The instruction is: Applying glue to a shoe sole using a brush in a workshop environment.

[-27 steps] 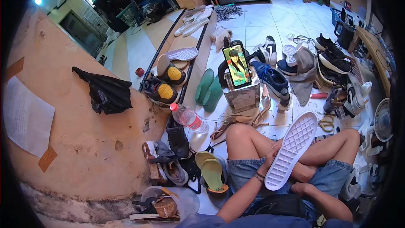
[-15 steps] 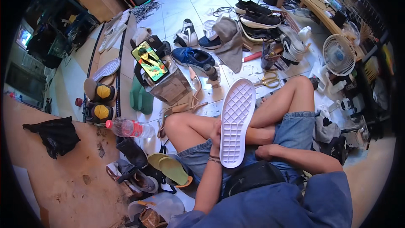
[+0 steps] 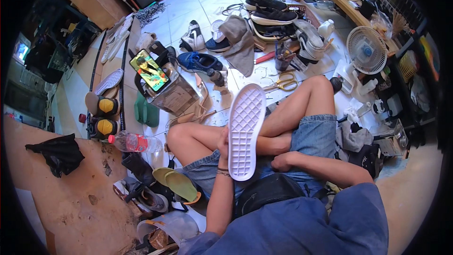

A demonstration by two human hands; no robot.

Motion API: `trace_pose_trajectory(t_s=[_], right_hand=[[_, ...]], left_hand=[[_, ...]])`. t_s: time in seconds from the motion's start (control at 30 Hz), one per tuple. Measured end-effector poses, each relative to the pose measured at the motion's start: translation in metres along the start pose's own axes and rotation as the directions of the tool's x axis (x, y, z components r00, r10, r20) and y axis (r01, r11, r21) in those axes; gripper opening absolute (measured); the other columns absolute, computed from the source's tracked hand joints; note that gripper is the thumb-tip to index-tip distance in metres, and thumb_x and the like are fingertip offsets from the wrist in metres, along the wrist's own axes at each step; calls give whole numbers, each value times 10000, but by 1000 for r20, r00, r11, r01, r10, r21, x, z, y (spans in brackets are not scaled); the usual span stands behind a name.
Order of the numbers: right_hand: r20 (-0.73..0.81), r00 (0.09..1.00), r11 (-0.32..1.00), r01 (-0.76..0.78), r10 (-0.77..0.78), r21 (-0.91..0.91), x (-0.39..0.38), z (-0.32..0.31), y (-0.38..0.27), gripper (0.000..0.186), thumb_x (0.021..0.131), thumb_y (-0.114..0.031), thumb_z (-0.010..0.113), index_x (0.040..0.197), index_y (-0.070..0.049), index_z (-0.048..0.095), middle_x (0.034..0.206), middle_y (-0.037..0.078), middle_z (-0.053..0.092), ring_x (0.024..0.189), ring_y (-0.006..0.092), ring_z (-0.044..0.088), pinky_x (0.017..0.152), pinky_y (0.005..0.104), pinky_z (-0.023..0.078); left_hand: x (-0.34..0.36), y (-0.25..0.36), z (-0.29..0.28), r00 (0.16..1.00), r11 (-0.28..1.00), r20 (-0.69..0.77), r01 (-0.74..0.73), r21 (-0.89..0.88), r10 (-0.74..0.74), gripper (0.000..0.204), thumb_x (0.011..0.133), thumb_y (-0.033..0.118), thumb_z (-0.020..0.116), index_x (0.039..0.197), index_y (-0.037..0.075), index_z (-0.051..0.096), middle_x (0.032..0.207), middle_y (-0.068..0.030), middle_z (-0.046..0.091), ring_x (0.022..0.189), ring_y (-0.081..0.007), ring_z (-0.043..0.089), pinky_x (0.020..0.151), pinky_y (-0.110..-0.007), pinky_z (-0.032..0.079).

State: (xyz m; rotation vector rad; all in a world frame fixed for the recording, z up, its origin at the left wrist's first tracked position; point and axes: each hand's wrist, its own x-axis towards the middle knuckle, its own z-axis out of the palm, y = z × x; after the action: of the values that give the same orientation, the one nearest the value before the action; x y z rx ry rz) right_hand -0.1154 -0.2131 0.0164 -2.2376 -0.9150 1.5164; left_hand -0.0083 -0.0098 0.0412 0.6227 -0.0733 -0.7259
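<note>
My left hand (image 3: 223, 143) grips a white shoe sole (image 3: 247, 130) by its left edge. The sole stands nearly upright over my lap, its grid-patterned face toward me. Some of my left fingers are hidden behind it. My right hand (image 3: 281, 161) is curled closed against my denim shorts, right of the sole's lower end. Whatever its fingers hold, if anything, does not show. Beyond the sole, yellow-handled scissors (image 3: 285, 82) lie on the tiled floor. A small dark bottle (image 3: 216, 77) stands farther left.
A phone (image 3: 149, 70) showing a picture leans on a clear box (image 3: 172, 95). Blue shoes (image 3: 200, 61), a grey cloth (image 3: 237, 42) and stacked black shoes (image 3: 273, 15) lie ahead. A plastic bottle (image 3: 137, 142) and green sandals (image 3: 146, 109) are at left; a white fan (image 3: 366, 50) stands right.
The whole view has shifted, so everything sits a little farther left. The sole stays in my left hand at much the same tilt, and my right hand remains curled at my lap.
</note>
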Motion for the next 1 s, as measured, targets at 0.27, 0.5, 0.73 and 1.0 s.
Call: trace_pose_trajectory(t_s=[0.27,0.5,0.73,1.0], right_hand=[[-641,767,971,128,30,199,-76,-54,7,175,788,-144,589,799,-29,721,765,167,695,728,311,674,713,419,526],[-842,512,952,138,169,275,-111,-136,102,169,772,-119,592,807,-15,720,796,191,706,713,319,678,680,407,535],[-764,602,970,-88,233,226,43,-194,155,266,813,-250,722,1007,-72,686,990,171,701,942,362,666,826,453,537],[-778,614,991,-79,136,111,83,-190,173,239,783,-65,678,1015,-77,620,971,166,633,925,377,632,792,474,511]], left_hand=[[-21,24,18,988,940,122,-48,-338,94,786,970,516,360,1474,-80,273,1337,-486,391,1116,-513,582,931,-500,534],[-60,66,66,913,965,-314,-227,135,259,700,987,494,376,1427,-50,359,1142,-332,620,892,-388,695,775,-497,597],[-68,61,20,761,857,-542,-35,513,356,377,1024,294,454,1247,-7,494,983,-193,687,722,-282,712,582,-451,614],[-24,57,-9,775,796,-470,-71,601,424,423,1010,167,557,1368,-27,441,1228,-106,617,1072,-140,613,922,-276,503]])
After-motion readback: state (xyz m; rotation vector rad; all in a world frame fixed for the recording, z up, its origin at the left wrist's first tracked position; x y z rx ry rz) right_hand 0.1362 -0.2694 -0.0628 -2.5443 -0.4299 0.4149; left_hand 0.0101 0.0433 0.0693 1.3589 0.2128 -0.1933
